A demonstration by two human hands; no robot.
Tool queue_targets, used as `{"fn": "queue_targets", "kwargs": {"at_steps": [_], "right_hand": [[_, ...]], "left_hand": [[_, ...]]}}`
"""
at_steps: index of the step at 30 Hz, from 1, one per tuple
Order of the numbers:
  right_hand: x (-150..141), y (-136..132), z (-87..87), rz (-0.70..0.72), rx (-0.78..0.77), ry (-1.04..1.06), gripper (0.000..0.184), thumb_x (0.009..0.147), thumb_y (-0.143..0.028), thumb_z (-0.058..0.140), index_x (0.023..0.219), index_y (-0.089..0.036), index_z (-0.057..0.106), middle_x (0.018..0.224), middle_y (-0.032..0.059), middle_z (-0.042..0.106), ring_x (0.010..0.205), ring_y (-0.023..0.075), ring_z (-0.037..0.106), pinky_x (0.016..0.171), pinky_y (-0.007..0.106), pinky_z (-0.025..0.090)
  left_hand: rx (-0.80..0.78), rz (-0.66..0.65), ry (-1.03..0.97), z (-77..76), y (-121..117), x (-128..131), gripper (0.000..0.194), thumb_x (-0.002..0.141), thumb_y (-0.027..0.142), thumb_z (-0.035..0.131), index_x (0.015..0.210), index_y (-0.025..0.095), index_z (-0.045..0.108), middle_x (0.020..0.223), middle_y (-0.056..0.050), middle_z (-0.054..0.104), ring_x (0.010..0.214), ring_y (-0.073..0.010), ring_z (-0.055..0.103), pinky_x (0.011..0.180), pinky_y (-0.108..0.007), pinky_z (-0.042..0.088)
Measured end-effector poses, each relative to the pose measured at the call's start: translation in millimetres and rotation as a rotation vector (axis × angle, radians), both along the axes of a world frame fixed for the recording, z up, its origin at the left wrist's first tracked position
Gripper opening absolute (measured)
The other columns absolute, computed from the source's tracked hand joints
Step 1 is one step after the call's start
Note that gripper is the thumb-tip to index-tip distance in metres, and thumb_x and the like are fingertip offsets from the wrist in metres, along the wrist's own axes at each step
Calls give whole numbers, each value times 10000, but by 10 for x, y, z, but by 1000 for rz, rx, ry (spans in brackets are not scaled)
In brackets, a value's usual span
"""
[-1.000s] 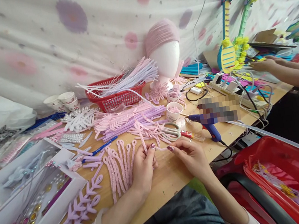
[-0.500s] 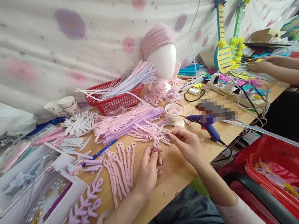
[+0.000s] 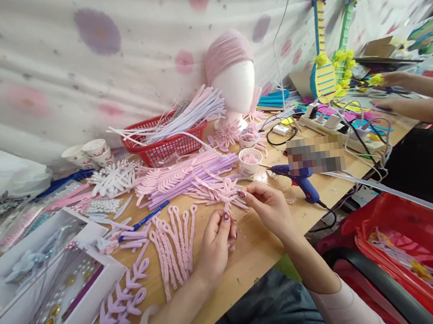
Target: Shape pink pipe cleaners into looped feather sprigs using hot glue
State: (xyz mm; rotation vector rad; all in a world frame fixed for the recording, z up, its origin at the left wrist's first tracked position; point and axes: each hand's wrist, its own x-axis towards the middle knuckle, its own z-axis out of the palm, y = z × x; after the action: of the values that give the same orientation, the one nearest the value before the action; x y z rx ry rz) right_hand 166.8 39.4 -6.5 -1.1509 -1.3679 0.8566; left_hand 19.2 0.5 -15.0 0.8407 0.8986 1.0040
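My left hand [image 3: 217,238] pinches a pink pipe cleaner [image 3: 227,186] between thumb and fingers, its looped top standing up above the grip. Close by on the right, my right hand [image 3: 269,208] is closed in a pinch at the side of the same pipe cleaner, though the bit between its fingertips is small and partly hidden. Looped, twisted pink pipe cleaners [image 3: 174,240] lie in a row left of my hands. Behind them is a pile of pink and lilac pipe cleaners [image 3: 187,178].
A blue glue gun [image 3: 302,183] lies right of my hands, near a paper cup [image 3: 250,162]. A red basket [image 3: 167,149] and a foam head [image 3: 236,86] stand behind. White boxes [image 3: 107,272] sit left. Another person's hands [image 3: 393,90] work at far right, above power strips [image 3: 339,134].
My hands stay nearly in place, with the pipe cleaner's loop now more upright above my left fingers. The other person's hands have shifted right, one holding something yellow.
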Motion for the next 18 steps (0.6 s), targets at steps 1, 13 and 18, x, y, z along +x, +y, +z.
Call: {"fn": "queue_targets", "kwargs": {"at_steps": [1, 13, 18], "right_hand": [[1, 1, -9, -3, 2, -7, 270, 804, -458, 665, 754, -195, 693, 745, 39, 654, 688, 175, 574, 632, 288, 439], [0, -20, -10, -70, 83, -125, 222, 857, -399, 617, 778, -205, 690, 761, 48, 655, 696, 184, 578, 634, 304, 446], [2, -39, 7, -73, 93, -168, 213, 868, -371, 610, 756, -200, 673, 742, 38, 641, 675, 172, 566, 620, 295, 432]], "left_hand": [[2, 0, 1, 4, -1, -1, 330, 840, 507, 568, 795, 193, 481, 631, 71, 433, 448, -24, 265, 446, -164, 214], [20, -25, 36, -1, -1, 0, 337, 843, 521, 562, 793, 197, 485, 629, 70, 421, 446, -31, 260, 437, -174, 203], [27, -33, 48, 2, -3, -7, 335, 851, 521, 550, 801, 196, 486, 636, 68, 422, 458, -37, 271, 445, -177, 205]]}}
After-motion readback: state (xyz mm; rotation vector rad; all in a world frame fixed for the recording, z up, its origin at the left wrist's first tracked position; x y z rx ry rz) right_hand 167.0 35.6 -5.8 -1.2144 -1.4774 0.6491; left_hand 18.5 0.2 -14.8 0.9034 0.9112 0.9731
